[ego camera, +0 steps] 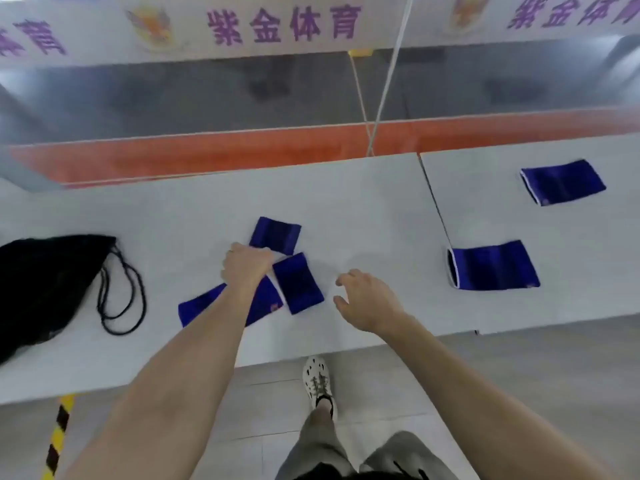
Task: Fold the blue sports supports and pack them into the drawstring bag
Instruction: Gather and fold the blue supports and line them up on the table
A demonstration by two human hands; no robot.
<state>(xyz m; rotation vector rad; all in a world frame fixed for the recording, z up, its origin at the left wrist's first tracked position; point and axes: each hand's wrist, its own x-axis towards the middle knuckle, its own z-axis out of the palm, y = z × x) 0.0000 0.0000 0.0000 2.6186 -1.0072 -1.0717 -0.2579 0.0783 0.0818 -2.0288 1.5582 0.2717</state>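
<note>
Three blue supports sit bunched mid-table. The far support [275, 235] lies folded at 12 o'clock of the bunch. The right support [298, 284] is at 3 o'clock, and the long support [197, 308] is at 7 o'clock, running under the left forearm. The left hand [246, 266] sits curled right where the three meet, knuckles up and fingertips hidden, so I cannot tell whether it grips cloth or only presses down. The right hand [367, 301] hovers at 3 o'clock of the bunch, just clear of it, fingers spread and loosely bent, holding nothing.

The black drawstring bag [45, 285] lies flat at 9 o'clock, well apart on the grey table [156, 216], its cords [121, 296] looped on the side nearest the bunch. On the adjoining table [588, 244], a fourth support [495, 266] lies flat at 3 o'clock, its white-edged opening facing the bunch. A fifth support [562, 181] lies farther off at 2 o'clock. At 6 o'clock, beyond the table's near edge, a white shoe [317, 379] stands on the tiled floor.
</note>
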